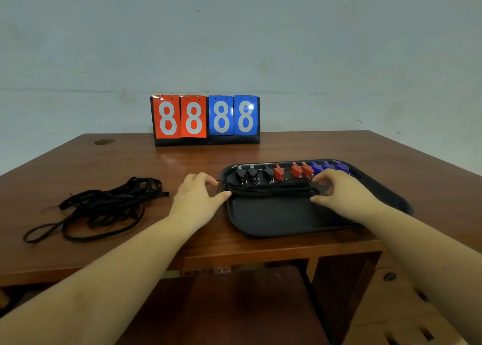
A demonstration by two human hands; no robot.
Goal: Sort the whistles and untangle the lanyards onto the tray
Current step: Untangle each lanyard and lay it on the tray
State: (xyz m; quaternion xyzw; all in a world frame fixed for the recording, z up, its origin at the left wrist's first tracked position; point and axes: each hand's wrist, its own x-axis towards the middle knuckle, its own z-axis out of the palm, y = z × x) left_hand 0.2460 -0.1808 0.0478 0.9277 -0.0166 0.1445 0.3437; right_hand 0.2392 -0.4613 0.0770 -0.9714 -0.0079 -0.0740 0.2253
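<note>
A: How far along can the work be judged, starting from the bench (182,162)?

B: Two zones are seen on it. The black tray (287,222) is set at the right; a tangled heap of black lanyards (104,206) is left loose on the wood at the left, well apart from the tray. That heap is judged to be the larger part of what remains.

A: And on the tray?

B: The whistles are already lined up along the far rim by colour: black whistles (251,173) at the left, red whistles (296,169) in the middle, blue whistles (328,166) at the right. The sorting is judged done, or nearly so. Below that row one straightened lanyard bundle (271,189) is laid across the tray.

A: How are the hands placed?

B: The left hand (198,196) is held at the tray's left edge, the bundle's end pinched between thumb and fingers. The right hand (341,190) is held over the tray, the other end pinched likewise. The bundle is judged to be in the act of being laid down.

A: Anything else present?

B: A flip scoreboard (206,118) at the back, untouched.
</note>
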